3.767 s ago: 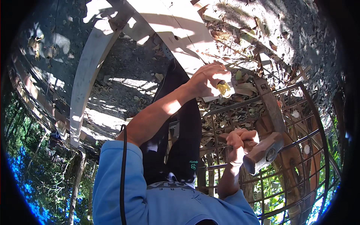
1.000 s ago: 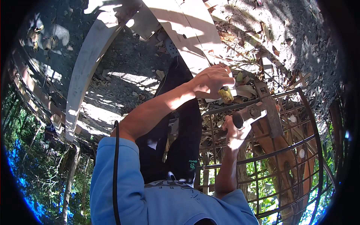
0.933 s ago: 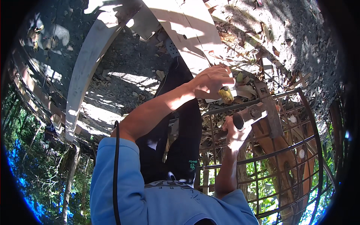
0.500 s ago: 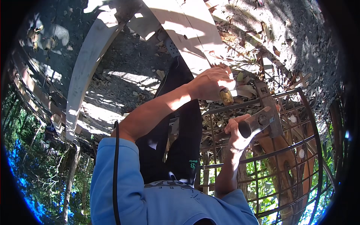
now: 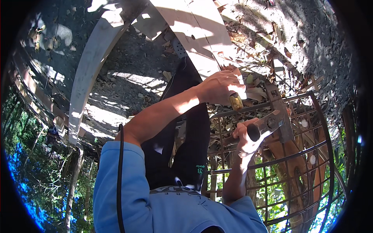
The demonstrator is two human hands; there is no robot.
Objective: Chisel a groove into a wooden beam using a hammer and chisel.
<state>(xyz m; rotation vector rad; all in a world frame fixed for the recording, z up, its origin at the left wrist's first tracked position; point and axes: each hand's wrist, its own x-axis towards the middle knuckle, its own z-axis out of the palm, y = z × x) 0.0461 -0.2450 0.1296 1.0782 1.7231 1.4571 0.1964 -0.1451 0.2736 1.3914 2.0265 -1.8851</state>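
Over the near end of the wooden plank (image 5: 202,31), the left hand (image 5: 220,86) reaches across from the left, fingers curled closed around a yellow-handled chisel-like tool (image 5: 236,101), its tip hidden. Nearer and farther right, the right hand (image 5: 245,141) grips a mallet (image 5: 272,122), fingers wrapped tight. Open space separates mallet from tool; right of both, a metal grille (image 5: 327,142) shows its curved rim.
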